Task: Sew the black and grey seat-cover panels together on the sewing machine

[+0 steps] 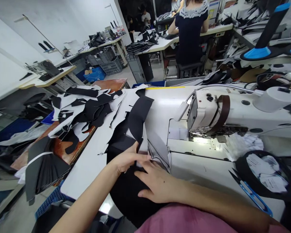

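Observation:
My left hand is closed on a black fabric piece with a white underside, its thumb against the lower end. The piece stands up from the table and leans over other dark panels. My right hand lies with fingers apart on a large black fabric that hangs over the table's front edge. Its upper fingers meet the fingertips of my left hand. Grey piping-like strips run just beyond the right hand. The layers under both hands are partly hidden.
A white sewing machine stands to the right on the white table. Blue-handled snips lie beside a black round holder with labels. Cut pieces heap on a brown board at left. A person sits at a table ahead.

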`<state>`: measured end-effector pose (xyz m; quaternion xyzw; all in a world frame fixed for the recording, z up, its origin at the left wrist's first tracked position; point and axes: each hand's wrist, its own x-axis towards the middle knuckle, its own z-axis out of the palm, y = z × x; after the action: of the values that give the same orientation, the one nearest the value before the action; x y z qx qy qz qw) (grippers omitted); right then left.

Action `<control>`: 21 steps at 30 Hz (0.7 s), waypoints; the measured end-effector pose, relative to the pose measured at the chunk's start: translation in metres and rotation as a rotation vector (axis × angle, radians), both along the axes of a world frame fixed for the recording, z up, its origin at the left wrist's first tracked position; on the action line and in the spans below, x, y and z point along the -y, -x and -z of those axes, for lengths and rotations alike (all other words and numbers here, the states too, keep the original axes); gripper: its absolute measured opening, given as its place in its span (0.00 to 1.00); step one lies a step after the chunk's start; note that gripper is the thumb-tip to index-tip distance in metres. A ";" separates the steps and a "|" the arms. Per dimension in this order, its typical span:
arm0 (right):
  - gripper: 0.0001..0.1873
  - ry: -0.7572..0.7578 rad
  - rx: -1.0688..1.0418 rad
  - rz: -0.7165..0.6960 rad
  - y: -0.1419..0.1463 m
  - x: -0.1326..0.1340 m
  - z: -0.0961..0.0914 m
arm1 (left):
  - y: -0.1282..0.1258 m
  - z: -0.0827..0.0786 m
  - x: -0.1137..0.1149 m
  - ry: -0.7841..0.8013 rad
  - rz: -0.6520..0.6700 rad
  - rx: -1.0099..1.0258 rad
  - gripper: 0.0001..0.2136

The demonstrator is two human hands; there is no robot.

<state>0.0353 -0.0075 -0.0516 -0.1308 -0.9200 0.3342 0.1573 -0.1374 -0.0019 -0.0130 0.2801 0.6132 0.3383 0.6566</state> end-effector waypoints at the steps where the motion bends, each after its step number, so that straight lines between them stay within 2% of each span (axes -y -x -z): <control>1: 0.26 0.011 0.001 -0.090 -0.003 -0.001 0.002 | -0.003 0.007 0.002 -0.031 -0.013 -0.089 0.36; 3: 0.16 0.015 -0.092 -0.236 -0.016 -0.006 0.006 | -0.010 0.021 0.002 -0.140 -0.066 -0.285 0.37; 4: 0.13 0.006 -0.172 -0.264 -0.026 -0.010 0.009 | -0.014 0.027 -0.001 -0.207 -0.088 -0.402 0.35; 5: 0.12 -0.013 -0.247 -0.232 -0.037 -0.014 0.012 | -0.019 0.031 -0.005 -0.269 -0.095 -0.529 0.34; 7: 0.16 -0.122 -0.303 -0.023 -0.060 -0.024 0.021 | -0.030 0.033 -0.019 -0.382 -0.071 -0.761 0.32; 9: 0.21 -0.327 -0.204 0.186 -0.080 -0.034 0.035 | -0.044 0.029 -0.038 -0.485 -0.016 -0.955 0.33; 11: 0.22 -0.541 -0.066 0.310 -0.092 -0.042 0.052 | -0.061 0.025 -0.061 -0.564 0.110 -1.094 0.33; 13: 0.20 -0.663 -0.003 0.443 -0.096 -0.049 0.068 | -0.080 0.024 -0.086 -0.635 0.263 -1.204 0.29; 15: 0.17 -0.686 0.005 0.562 -0.093 -0.053 0.079 | -0.096 0.029 -0.111 -0.690 0.345 -1.293 0.22; 17: 0.15 -0.656 0.034 0.608 -0.087 -0.055 0.084 | -0.108 0.041 -0.131 -0.726 0.353 -1.358 0.16; 19: 0.14 -0.620 0.075 0.604 -0.082 -0.055 0.084 | -0.116 0.056 -0.142 -0.728 0.357 -1.394 0.11; 21: 0.13 -0.598 0.106 0.612 -0.080 -0.055 0.081 | -0.120 0.070 -0.142 -0.741 0.376 -1.411 0.11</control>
<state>0.1155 0.0473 -0.1329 -0.3632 -0.9020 -0.0162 0.2329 -0.0174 0.1402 -0.0826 0.7242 0.6732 0.1472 0.0267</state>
